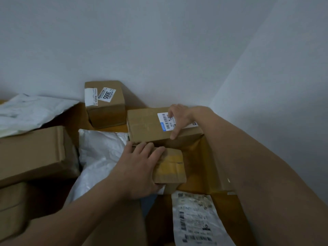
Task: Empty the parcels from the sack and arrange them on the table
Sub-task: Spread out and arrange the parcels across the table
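A person sorts parcels on a crowded wooden desk (113, 129) set into the corner of a pale wall (159, 50); a carton marked 3005 (104, 103) stands at the back against the wall, a crumpled grey mailer (26, 112) lies at far left, a large plain carton (32, 153) sits below it, and a white plastic bag (101, 150) fills the middle, hemming in the working space; a flat label-covered mailer (193, 219) lies near the front edge, right of centre. A barcode-labelled box (150, 126) rests near the wall with its long axis running left to right, label upward; the right hand (179, 119) grips its right end, fingers over the label and thumb down the front face. Just in front, a small taped box (170, 167) lies with its long axis pointing away from the person, its far end close against the larger box; the left hand (142, 167) holds it from the left, fingers spread across its top and thumb curled round the near edge; the white bag presses against that hand's outer side.
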